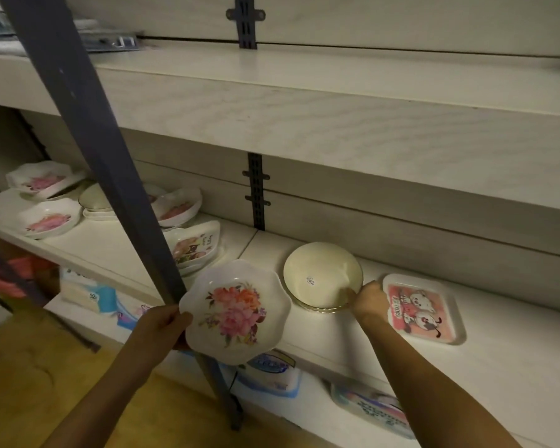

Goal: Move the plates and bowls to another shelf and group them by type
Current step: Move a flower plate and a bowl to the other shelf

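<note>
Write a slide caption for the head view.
Left hand holds a floral plate; right hand grips stacked cream bowls beside a cartoon tray.

Left-side dishes (pixel 179 206) half behind the dark post (pixel 110 176), lower-shelf packets (pixel 370 410) blurred, bowl sticker (pixel 311 281) unreadable.

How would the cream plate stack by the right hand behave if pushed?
The cream plate stack looks rigid; several nested rims suggest some weight. Low and flat, it likely won't tip. Its glossy surfaces may let upper plates slip.
</note>
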Demonstrator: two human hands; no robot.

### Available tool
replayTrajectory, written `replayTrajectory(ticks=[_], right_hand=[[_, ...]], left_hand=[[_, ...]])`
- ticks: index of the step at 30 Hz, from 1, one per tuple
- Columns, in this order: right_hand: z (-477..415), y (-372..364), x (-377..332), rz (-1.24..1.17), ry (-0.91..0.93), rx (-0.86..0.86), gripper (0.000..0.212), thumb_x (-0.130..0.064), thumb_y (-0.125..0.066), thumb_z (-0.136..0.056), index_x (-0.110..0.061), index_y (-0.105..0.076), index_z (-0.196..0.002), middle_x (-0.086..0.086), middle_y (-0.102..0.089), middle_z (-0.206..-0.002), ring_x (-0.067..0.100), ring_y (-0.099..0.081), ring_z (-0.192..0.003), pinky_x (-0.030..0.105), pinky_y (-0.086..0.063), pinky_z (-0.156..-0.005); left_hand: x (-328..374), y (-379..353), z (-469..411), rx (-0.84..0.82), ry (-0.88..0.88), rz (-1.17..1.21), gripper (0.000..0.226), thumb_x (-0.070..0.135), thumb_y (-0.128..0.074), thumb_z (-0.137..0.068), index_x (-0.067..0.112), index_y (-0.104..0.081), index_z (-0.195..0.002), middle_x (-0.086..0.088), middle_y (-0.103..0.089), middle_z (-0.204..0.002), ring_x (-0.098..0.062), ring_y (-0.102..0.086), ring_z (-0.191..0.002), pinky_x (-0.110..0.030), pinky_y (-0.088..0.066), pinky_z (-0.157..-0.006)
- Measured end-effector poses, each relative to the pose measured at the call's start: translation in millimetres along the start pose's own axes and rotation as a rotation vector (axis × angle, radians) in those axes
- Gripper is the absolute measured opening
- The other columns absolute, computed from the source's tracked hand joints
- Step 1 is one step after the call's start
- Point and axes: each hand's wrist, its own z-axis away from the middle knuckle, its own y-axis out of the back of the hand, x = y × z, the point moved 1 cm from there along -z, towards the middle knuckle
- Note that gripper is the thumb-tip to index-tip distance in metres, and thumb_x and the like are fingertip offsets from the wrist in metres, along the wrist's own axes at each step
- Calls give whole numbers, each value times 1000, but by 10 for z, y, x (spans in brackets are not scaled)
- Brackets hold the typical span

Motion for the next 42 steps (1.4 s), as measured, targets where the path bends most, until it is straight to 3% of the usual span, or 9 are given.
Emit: replayTrajectory(ticks=[4, 9, 11, 15, 20, 27, 32, 37, 42], right_hand=[[34, 102, 30, 35, -41, -62, 67, -44, -61, -85, 5, -40, -125, 22, -63, -115, 38, -61, -105, 43, -50, -87], [255, 421, 33, 281, 105, -71, 68, -45, -48, -91, -6, -23, -140, 16, -59, -123, 32, -60, -108, 39, -47, -88], [376, 603, 68, 443, 222, -75, 62, -45, -46, -92, -9, -29, -140, 12, -56, -128, 31, -57, -112, 39, -47, -87], [641, 995, 230, 568, 337, -61, 47, -47, -47, -90, -20, -48, -127, 4, -58, -128, 24, -57, -114, 38, -44, -97], [981, 1540, 562, 614, 358, -38, 38, -46, -44, -91, -25, -52, -122, -2, -62, -122, 21, -61, -107, 32, -48, -84], [1031, 2204, 1232, 633, 322, -25, 38, -48, -41, -92, -28, -49, -124, -10, -59, -124, 18, -57, -112, 30, -42, -80], [899, 2727, 1761, 651, 330, -14, 36, -49, -41, -92, -30, -49, -122, -13, -60, -121, 14, -58, -109, 26, -40, -75], [748, 3153, 2236, 675, 352, -1, 35, -51, -42, -91, -33, -50, -120, -15, -61, -117, 11, -61, -101, 25, -49, -78], [673, 3373, 2520, 691, 347, -30, 36, -51, -42, -91, -33, -51, -121, -14, -62, -116, 9, -61, -99, 24, -52, -82]], left_hand=[[81, -13, -23, -17, -49, 38, 24, 8, -50, -91, 19, -57, -71, 1, -64, -74, -9, -65, -63, -12, -53, -48], [166, -76, -132, -60, -66, 7, 19, 8, -52, -90, 10, -59, -73, -14, -66, -79, -20, -67, -70, -31, -56, -68], [233, -177, -152, -74, -75, 11, 23, 5, -50, -91, 8, -55, -69, -14, -64, -80, -10, -62, -59, -21, -50, -60], [376, -427, -144, -195, -89, 26, 18, 8, -49, -91, 13, -56, -75, -5, -60, -79, -29, -59, -84, -30, -48, -67], [601, -935, -44, -312, -188, -4, 20, 6, -46, -92, 11, -58, -76, -1, -60, -76, -11, -55, -71, -16, -47, -45], [853, -1870, 49, -399, -228, -10, 23, 2, -47, -91, -18, -60, -94, -26, -66, -90, -33, -63, -81, -13, -53, -45], [1065, -2654, 341, -404, -198, 50, 21, 3, -48, -90, -13, -62, -90, -19, -68, -85, -28, -66, -77, -17, -56, -50], [1258, -3412, 630, -450, -148, 126, 27, 0, -47, -89, 14, -61, -70, -6, -65, -84, -25, -64, -81, -19, -57, -52], [1313, -4067, 718, -463, -83, 136, 24, -4, -44, -89, -13, -58, -107, -19, -59, -108, -35, -59, -100, -18, -55, -49]])
